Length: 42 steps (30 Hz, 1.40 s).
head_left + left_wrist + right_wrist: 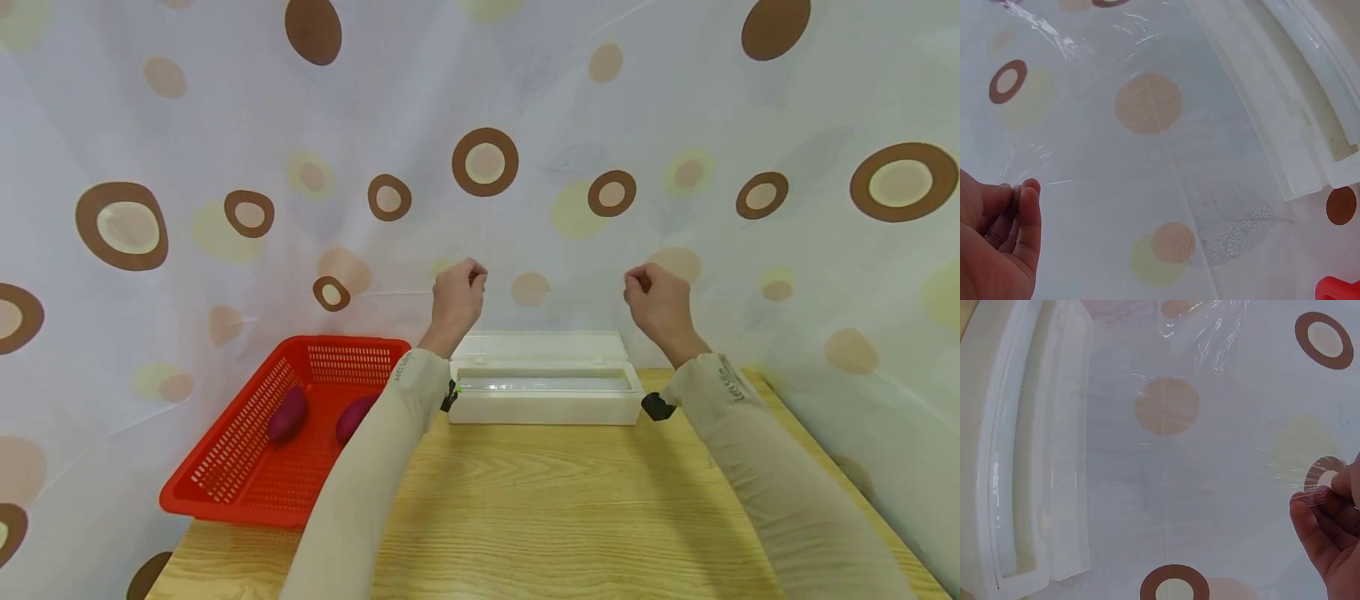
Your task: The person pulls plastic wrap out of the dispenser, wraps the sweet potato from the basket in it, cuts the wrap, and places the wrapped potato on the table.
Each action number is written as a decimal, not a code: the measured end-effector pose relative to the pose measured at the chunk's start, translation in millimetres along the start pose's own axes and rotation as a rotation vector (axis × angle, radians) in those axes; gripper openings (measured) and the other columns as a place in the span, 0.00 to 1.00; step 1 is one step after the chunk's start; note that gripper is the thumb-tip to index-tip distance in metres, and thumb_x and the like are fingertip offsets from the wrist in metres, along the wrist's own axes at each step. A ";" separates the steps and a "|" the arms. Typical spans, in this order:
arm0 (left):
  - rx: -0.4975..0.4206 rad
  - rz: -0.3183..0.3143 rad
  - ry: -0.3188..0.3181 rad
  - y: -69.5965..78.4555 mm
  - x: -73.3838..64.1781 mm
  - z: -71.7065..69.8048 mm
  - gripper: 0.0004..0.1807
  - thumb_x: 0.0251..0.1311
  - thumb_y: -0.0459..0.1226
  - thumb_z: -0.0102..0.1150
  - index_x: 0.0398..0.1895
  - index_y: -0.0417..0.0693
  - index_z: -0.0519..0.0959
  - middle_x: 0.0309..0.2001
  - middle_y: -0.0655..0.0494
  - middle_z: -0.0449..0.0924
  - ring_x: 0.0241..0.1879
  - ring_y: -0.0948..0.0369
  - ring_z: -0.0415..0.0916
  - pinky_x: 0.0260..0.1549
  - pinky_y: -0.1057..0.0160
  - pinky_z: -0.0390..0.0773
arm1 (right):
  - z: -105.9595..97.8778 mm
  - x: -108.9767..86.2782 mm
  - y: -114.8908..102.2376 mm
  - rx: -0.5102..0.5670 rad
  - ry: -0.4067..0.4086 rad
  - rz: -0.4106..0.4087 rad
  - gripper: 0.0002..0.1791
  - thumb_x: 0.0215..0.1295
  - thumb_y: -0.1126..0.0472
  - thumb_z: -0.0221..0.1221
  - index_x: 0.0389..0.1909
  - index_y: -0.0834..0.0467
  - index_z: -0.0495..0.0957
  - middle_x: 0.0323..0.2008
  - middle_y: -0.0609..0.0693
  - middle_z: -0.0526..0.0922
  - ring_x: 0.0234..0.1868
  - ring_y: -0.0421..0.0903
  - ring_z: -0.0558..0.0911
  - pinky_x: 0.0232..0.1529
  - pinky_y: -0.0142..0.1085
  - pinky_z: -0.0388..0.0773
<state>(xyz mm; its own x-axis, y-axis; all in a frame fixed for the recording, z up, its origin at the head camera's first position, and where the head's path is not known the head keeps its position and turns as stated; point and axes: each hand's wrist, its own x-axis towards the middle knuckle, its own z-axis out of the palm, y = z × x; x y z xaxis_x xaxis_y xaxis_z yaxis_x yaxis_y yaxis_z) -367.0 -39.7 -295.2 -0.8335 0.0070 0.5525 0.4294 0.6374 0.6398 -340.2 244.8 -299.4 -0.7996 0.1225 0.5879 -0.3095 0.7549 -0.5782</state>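
A clear sheet of cling film (1216, 356) spans the space between my raised hands, showing by its glints and creases. My left hand (456, 296) pinches one corner between thumb and fingertips, and creases fan out from there in the left wrist view. The other corner is pinched by my right hand (660, 304), the film bunched at its fingertips. Below and between the hands stands a long white cling film dispenser (543, 410) with its lid (536, 346) raised at the back. Inside it lies the film roll (1007, 469).
On the left of the wooden table (525, 508) sits a red plastic basket (232, 512). Two purple oblong things, like sweet potatoes, lie in it; one purple piece (288, 415) is fully visible, the other partly behind my left sleeve. A patterned curtain (420, 100) hangs behind the table.
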 end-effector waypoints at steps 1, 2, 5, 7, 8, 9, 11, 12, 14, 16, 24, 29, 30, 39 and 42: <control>-0.003 0.002 0.000 1.3 0.7 -0.7 0.07 0.67 0.35 0.53 0.38 0.45 0.81 0.33 0.51 0.83 0.31 0.60 0.77 0.35 0.61 0.75 | -1.5 0.6 -1.5 0.003 0.003 0.002 0.13 0.69 0.61 0.49 0.39 0.66 0.78 0.31 0.61 0.81 0.32 0.54 0.78 0.34 0.42 0.72; -0.003 0.005 0.002 2.6 1.5 -1.3 0.07 0.67 0.35 0.53 0.38 0.45 0.81 0.33 0.51 0.83 0.31 0.60 0.77 0.35 0.61 0.75 | -2.8 1.2 -2.9 0.005 0.004 0.007 0.13 0.69 0.61 0.49 0.39 0.66 0.78 0.31 0.61 0.81 0.32 0.54 0.78 0.34 0.43 0.72; -0.003 0.010 0.003 7.6 3.7 -4.0 0.07 0.67 0.35 0.52 0.39 0.45 0.81 0.33 0.52 0.82 0.31 0.61 0.77 0.35 0.62 0.75 | -7.1 2.7 -7.6 0.005 0.002 0.026 0.14 0.69 0.61 0.48 0.40 0.66 0.77 0.33 0.62 0.80 0.34 0.55 0.77 0.37 0.45 0.72; -0.013 0.007 0.004 10.3 5.0 -5.9 0.07 0.67 0.35 0.52 0.39 0.45 0.81 0.32 0.53 0.82 0.30 0.61 0.77 0.34 0.63 0.75 | -9.9 3.6 -10.5 0.003 0.000 0.035 0.14 0.70 0.60 0.48 0.41 0.66 0.77 0.34 0.63 0.80 0.36 0.56 0.77 0.38 0.47 0.72; -0.017 0.008 0.008 11.4 5.4 -7.0 0.07 0.67 0.35 0.52 0.39 0.45 0.81 0.32 0.53 0.82 0.30 0.61 0.77 0.34 0.63 0.76 | -11.0 4.1 -11.5 0.000 -0.001 0.039 0.14 0.70 0.60 0.48 0.41 0.67 0.77 0.35 0.63 0.80 0.36 0.56 0.76 0.39 0.47 0.72; -0.025 0.008 0.012 12.4 5.8 -8.1 0.07 0.67 0.35 0.52 0.39 0.45 0.81 0.32 0.53 0.82 0.30 0.61 0.77 0.33 0.64 0.76 | -12.2 4.6 -12.6 -0.001 -0.004 0.044 0.15 0.70 0.60 0.48 0.42 0.67 0.77 0.36 0.63 0.80 0.36 0.56 0.76 0.39 0.46 0.73; -0.044 0.010 0.023 14.0 6.1 -10.3 0.07 0.67 0.34 0.53 0.38 0.44 0.81 0.32 0.52 0.82 0.30 0.61 0.77 0.32 0.64 0.76 | -14.5 5.5 -13.7 -0.001 -0.005 0.046 0.15 0.71 0.59 0.48 0.43 0.67 0.77 0.36 0.63 0.79 0.36 0.56 0.76 0.38 0.45 0.73; -0.050 0.014 0.028 14.6 6.3 -11.2 0.07 0.67 0.34 0.52 0.38 0.44 0.81 0.32 0.52 0.82 0.30 0.62 0.77 0.31 0.65 0.76 | -15.6 5.8 -13.9 0.001 -0.003 0.048 0.15 0.71 0.59 0.48 0.43 0.67 0.77 0.37 0.63 0.79 0.36 0.55 0.76 0.38 0.45 0.73; -0.061 0.023 0.038 15.7 6.7 -13.1 0.07 0.67 0.34 0.52 0.38 0.44 0.81 0.32 0.52 0.82 0.30 0.62 0.77 0.31 0.65 0.76 | -17.6 6.7 -14.0 0.002 0.011 0.040 0.15 0.71 0.59 0.48 0.43 0.66 0.77 0.36 0.62 0.79 0.37 0.54 0.76 0.37 0.43 0.72; -0.074 0.031 0.046 17.0 7.1 -14.9 0.07 0.67 0.34 0.52 0.38 0.44 0.81 0.32 0.51 0.82 0.31 0.62 0.78 0.31 0.65 0.76 | -19.8 7.1 -14.3 0.004 0.030 0.026 0.15 0.70 0.60 0.47 0.42 0.66 0.77 0.36 0.61 0.79 0.38 0.54 0.75 0.37 0.42 0.71; -0.106 0.057 0.085 24.1 6.9 -22.2 0.06 0.66 0.33 0.53 0.37 0.43 0.81 0.32 0.49 0.82 0.31 0.61 0.79 0.30 0.65 0.76 | -29.9 5.4 -18.5 0.016 0.048 0.025 0.16 0.71 0.57 0.47 0.43 0.65 0.77 0.34 0.59 0.80 0.35 0.51 0.77 0.32 0.34 0.71; -0.122 0.066 0.087 30.3 3.3 -28.0 0.06 0.66 0.33 0.53 0.37 0.42 0.81 0.31 0.51 0.82 0.31 0.61 0.79 0.30 0.65 0.76 | -38.6 1.7 -22.0 0.019 0.043 0.050 0.17 0.71 0.55 0.46 0.45 0.64 0.77 0.35 0.58 0.80 0.34 0.49 0.76 0.27 0.25 0.69; -0.130 0.065 0.083 31.3 2.1 -29.0 0.06 0.66 0.33 0.53 0.37 0.42 0.81 0.31 0.52 0.81 0.31 0.61 0.78 0.30 0.66 0.76 | -40.3 0.5 -22.5 0.021 0.046 0.045 0.17 0.71 0.55 0.46 0.45 0.64 0.77 0.35 0.58 0.80 0.34 0.48 0.76 0.26 0.24 0.69; -0.364 0.011 -0.014 35.6 -29.6 -41.7 0.05 0.65 0.34 0.54 0.38 0.43 0.79 0.32 0.51 0.80 0.34 0.57 0.78 0.33 0.65 0.78 | -51.6 -27.3 -13.3 0.111 0.146 -0.016 0.16 0.70 0.54 0.49 0.44 0.63 0.77 0.32 0.53 0.78 0.31 0.39 0.72 0.32 0.28 0.66; -0.467 -0.025 -0.062 33.2 -47.4 -49.3 0.05 0.65 0.34 0.55 0.38 0.42 0.79 0.33 0.46 0.80 0.33 0.56 0.78 0.35 0.63 0.79 | -54.2 -43.4 -8.8 0.204 0.163 -0.027 0.12 0.70 0.57 0.50 0.39 0.62 0.76 0.28 0.49 0.78 0.29 0.36 0.73 0.31 0.28 0.66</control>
<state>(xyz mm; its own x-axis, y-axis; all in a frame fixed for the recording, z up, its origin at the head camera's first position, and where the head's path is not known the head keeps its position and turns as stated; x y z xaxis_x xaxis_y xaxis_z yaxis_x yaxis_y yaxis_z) -296.1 -56.9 -273.8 -0.8584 0.0509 0.5104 0.5079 0.2236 0.8319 -274.9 267.8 -289.2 -0.7015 0.2189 0.6782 -0.4400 0.6155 -0.6539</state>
